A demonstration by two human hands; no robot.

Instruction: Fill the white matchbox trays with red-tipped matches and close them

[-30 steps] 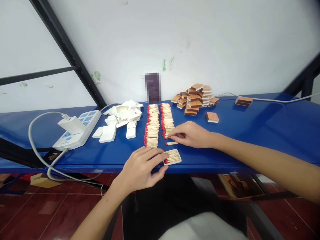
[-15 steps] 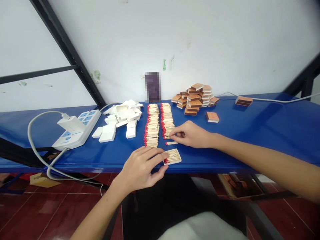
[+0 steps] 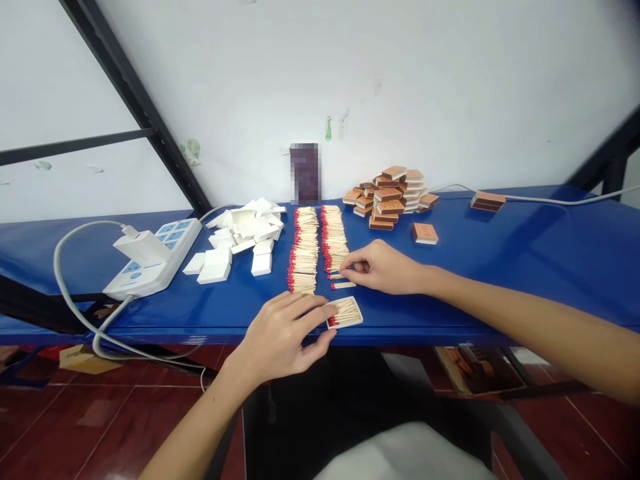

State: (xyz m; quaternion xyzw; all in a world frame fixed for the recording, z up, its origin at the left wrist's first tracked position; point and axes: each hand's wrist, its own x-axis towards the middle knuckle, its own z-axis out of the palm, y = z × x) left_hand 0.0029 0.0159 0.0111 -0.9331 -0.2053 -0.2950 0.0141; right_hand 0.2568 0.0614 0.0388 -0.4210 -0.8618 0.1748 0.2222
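Note:
My left hand [image 3: 283, 331] pinches the left end of a small white matchbox tray [image 3: 346, 313] half filled with red-tipped matches, at the blue table's near edge. My right hand [image 3: 384, 268] rests just behind it, fingers curled and pinching matches at the near end of the right row of matches [image 3: 333, 239]. A second row of matches [image 3: 305, 250] lies to its left. A few loose matches [image 3: 343, 285] lie between the right row and the tray.
Empty white trays [image 3: 240, 235] are heaped left of the rows. Brown matchbox sleeves [image 3: 391, 196] pile up at the back right, one single sleeve [image 3: 425, 233] nearer, two more [image 3: 487, 201] farther right. A power strip [image 3: 150, 257] with cable lies left. The blue table [image 3: 540, 260] stretches right.
Almost nothing differs. My right hand's fingers have shifted slightly at the end of the right match row; my left hand and the tray stay put.

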